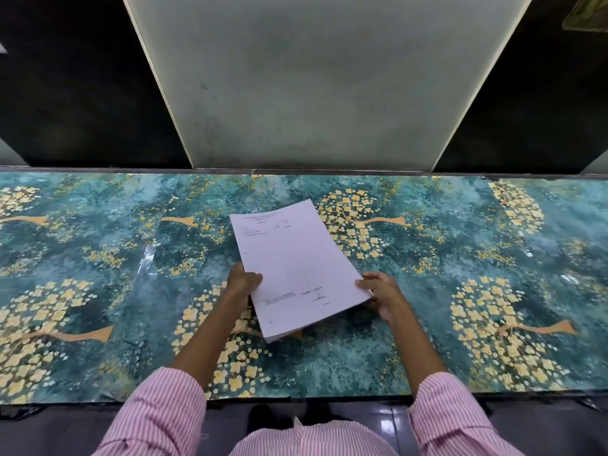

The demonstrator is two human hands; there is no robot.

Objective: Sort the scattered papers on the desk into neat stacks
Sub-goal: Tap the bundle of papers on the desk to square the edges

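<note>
A thick stack of white printed papers [296, 264] is held over the middle of the desk [98, 258], turned slightly counter-clockwise, its edges lined up. My left hand [241, 281] grips its left edge, thumb on the top sheet. Gripping the right edge near the bottom corner is my right hand [381, 292], thumb on top and fingers underneath. The top sheet carries faint print near its head and a signature low down. No other loose papers show on the desk.
The desk is covered in a glossy teal sheet with yellow flower trees. A grey-white wall panel [312, 77] rises behind its back edge, with dark panels either side. The desk's front edge [329, 397] runs just above my pink striped sleeves.
</note>
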